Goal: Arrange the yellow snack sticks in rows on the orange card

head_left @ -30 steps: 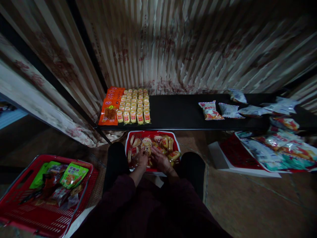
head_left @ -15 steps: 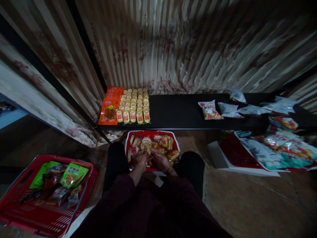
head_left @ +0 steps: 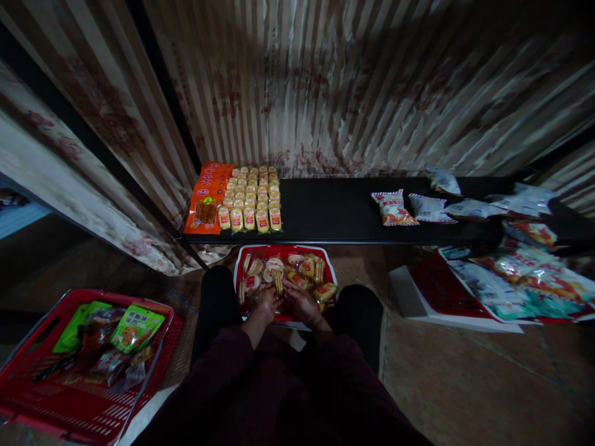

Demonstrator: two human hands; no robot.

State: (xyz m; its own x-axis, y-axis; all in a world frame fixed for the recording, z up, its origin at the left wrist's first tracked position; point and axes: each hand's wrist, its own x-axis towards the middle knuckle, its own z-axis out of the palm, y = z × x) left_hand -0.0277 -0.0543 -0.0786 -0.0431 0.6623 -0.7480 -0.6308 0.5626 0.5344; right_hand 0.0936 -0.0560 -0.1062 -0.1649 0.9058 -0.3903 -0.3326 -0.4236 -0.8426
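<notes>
Between my knees stands a red basket with a white rim [head_left: 331, 272], holding several clear-wrapped packs of pale biscuits and yellow-wrapped snack cakes [head_left: 325, 292]. My left hand [head_left: 264, 305] is low over its near side, fingers closed at a clear pack of biscuits [head_left: 277, 282] that stands on edge. From the other side my right hand [head_left: 302, 303] meets the same pack with bent fingers. Both hands sit close together, and their fingertips are partly hidden and dim. Beyond the basket, rows of yellow-wrapped cakes [head_left: 250, 217] stand on a black shelf [head_left: 325, 210].
Orange snack bags [head_left: 204, 201] lie left of the cakes. White-and-red puffy bags [head_left: 394, 207] lie along the shelf's right part. At right a basket overflows with snack bags [head_left: 534, 279]. A red basket [head_left: 51, 402] with green pouches stands at left. A striped curtain [head_left: 297, 93] hangs behind.
My hands stay over the basket at the biscuit pack. The right fingers have shifted slightly and are more bent. The baskets and shelf goods are unchanged.
</notes>
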